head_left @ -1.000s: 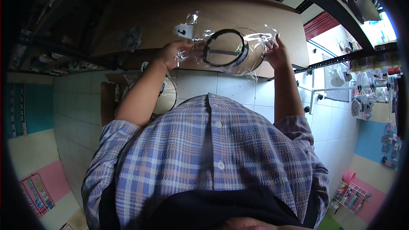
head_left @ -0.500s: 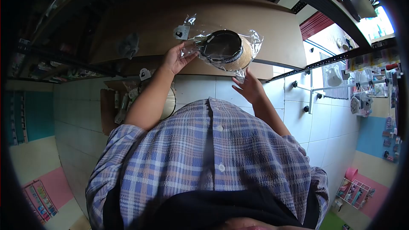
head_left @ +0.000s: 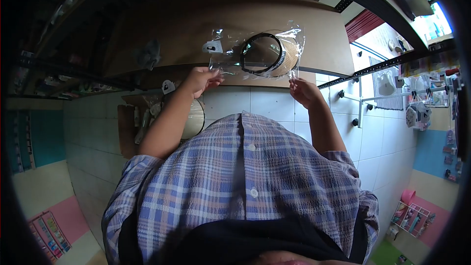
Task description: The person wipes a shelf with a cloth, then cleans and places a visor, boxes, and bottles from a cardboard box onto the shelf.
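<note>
A straw sun visor (head_left: 290, 55) with a black lettered band lies inside a clear plastic bag (head_left: 230, 66) at the edge of the brown shelf board. My left hand (head_left: 200, 81) is closed on the bag's near left corner. At the near right corner, my right hand (head_left: 306, 92) pinches the plastic between its fingertips. The bag is spread fairly flat between both hands, with the visor toward its right end. A white tag (head_left: 212, 46) with a dark mark shows at the bag's left end; whether it is inside cannot be made out.
The brown shelf board (head_left: 171, 29) runs across in front of me, with a crumpled clear plastic piece (head_left: 148, 54) on its left. Below stands a cardboard box (head_left: 128, 125) with packaged items. A metal rack frame (head_left: 382, 71) rises at right, near hanging goods (head_left: 417, 115).
My right hand has gone from open fingers beside the bag to pinching its near right corner. My left hand has come nearer to me, and the bag is now flatter and more stretched out.
</note>
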The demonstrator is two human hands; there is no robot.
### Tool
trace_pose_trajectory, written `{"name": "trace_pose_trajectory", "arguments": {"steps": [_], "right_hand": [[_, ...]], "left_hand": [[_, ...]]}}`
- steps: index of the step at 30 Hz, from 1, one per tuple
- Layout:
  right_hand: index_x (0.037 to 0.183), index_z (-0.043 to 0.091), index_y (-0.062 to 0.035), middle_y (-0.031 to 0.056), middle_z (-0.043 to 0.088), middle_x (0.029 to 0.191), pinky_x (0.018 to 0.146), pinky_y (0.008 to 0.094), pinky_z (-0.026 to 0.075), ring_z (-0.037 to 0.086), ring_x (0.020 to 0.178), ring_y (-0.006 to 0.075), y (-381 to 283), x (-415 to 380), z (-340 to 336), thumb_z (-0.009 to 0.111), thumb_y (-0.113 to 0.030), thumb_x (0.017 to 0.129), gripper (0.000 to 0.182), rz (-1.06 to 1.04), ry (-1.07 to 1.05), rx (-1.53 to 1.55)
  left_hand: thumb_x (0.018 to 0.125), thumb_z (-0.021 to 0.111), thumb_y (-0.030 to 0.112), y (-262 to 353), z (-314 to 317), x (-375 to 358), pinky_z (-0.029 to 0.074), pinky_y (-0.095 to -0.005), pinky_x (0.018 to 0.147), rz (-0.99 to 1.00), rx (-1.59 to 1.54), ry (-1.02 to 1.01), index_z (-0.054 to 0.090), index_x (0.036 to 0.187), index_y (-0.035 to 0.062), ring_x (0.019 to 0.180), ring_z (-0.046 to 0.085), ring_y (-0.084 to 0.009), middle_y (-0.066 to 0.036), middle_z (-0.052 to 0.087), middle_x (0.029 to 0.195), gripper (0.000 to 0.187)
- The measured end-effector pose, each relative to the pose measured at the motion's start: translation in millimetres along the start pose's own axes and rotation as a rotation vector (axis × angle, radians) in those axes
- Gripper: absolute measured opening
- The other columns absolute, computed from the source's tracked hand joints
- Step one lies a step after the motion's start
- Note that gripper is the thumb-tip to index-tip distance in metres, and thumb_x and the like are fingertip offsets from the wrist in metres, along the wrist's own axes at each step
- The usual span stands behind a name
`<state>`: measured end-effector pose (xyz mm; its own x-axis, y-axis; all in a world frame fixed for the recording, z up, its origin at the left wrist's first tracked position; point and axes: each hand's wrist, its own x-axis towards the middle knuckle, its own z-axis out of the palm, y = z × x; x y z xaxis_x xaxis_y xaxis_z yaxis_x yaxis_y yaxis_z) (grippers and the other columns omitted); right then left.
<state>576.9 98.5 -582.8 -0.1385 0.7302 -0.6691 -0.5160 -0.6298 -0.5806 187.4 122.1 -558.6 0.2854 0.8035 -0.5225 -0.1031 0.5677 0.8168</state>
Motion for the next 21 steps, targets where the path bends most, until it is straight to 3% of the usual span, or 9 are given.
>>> {"name": "trace_pose_trajectory", "arguments": {"steps": [1,4,6,8,10,16,18,21], "right_hand": [[0.102,0.056,-0.0021,0.0037,0.061,0.085,0.068,0.023,0.052,0.059,0.073,0.0101,-1.2,1.9,0.7,0.056,-0.01,0.095,0.01,0.002,-0.002,-0.003],[0.101,0.059,-0.002,0.0025,0.06,0.081,0.06,0.0215,0.049,0.056,0.066,0.0081,-9.1,-4.0,11.2,0.06,-0.014,0.095,0.013,-0.094,-0.015,-0.1],[0.097,0.062,-0.0006,0.0016,0.06,0.076,0.055,0.0207,0.046,0.053,0.061,0.007,-14.3,-10.5,21.7,0.063,-0.017,0.093,0.017,-0.123,0.114,-0.304],[0.095,0.065,0.0,0.0022,0.061,0.075,0.055,0.0203,0.046,0.053,0.06,0.0069,-4.7,-6.3,13.5,0.065,-0.02,0.093,0.02,-0.148,0.12,-0.325],[0.097,0.065,0.0001,0.0032,0.063,0.077,0.055,0.0195,0.045,0.055,0.062,0.0073,0.6,-3.5,7.8,0.065,-0.021,0.092,0.022,-0.166,0.258,-0.346],[0.101,0.067,-0.002,0.0051,0.067,0.082,0.064,0.0259,0.054,0.062,0.067,0.0108,-17.2,-23.0,28.2,0.066,-0.021,0.091,0.022,-0.33,0.318,-0.486],[0.106,0.067,-0.0025,0.005,0.067,0.083,0.068,0.0271,0.055,0.063,0.07,0.012,-16.3,-24.2,25.7,0.067,-0.022,0.091,0.024,-0.301,0.258,-0.491],[0.11,0.066,-0.0034,0.0035,0.066,0.089,0.077,0.0304,0.056,0.064,0.08,0.0129,1.0,-12.6,13.1,0.067,-0.023,0.091,0.028,-0.082,0.208,-0.523]], "left_hand": [[0.094,0.061,0.023,-1.8,-1.5,1.5,0.056,-0.026,0.07,0.034,-0.004,0.048,0.066,0.1,-0.0013,0.078,0.065,-0.0143,-0.007,0.067,0.09,0.026],[0.094,0.061,0.024,8.0,-3.3,1.5,0.055,-0.0253,0.066,0.041,0.018,0.145,0.067,0.1,0.0024,0.073,0.063,-0.0116,-0.004,0.067,0.088,0.024],[0.093,0.063,0.027,4.0,-11.9,5.2,0.052,-0.0235,0.062,0.082,0.026,0.119,0.069,0.098,0.0062,0.069,0.061,-0.0085,0.0,0.066,0.082,0.022],[0.092,0.064,0.028,0.3,-18.2,6.7,0.051,-0.0224,0.06,0.051,0.135,0.202,0.07,0.097,0.0075,0.068,0.059,-0.0063,0.003,0.064,0.076,0.022],[0.092,0.064,0.028,-8.4,-25.2,10.9,0.049,-0.0216,0.059,0.052,0.092,0.234,0.07,0.097,0.0083,0.067,0.059,-0.0056,0.004,0.064,0.075,0.021],[0.092,0.063,0.029,3.0,-23.6,10.5,0.047,-0.0194,0.061,0.141,0.07,0.263,0.071,0.098,0.0096,0.067,0.059,-0.0045,0.006,0.063,0.075,0.022],[0.092,0.063,0.03,6.2,-25.5,12.1,0.047,-0.0199,0.062,0.171,0.096,0.262,0.071,0.099,0.0102,0.068,0.059,-0.0045,0.006,0.063,0.075,0.022],[0.092,0.063,0.031,0.6,-27.9,12.2,0.048,-0.0229,0.064,0.131,0.103,0.303,0.07,0.099,0.0121,0.072,0.061,-0.0055,0.006,0.064,0.075,0.022]]}}
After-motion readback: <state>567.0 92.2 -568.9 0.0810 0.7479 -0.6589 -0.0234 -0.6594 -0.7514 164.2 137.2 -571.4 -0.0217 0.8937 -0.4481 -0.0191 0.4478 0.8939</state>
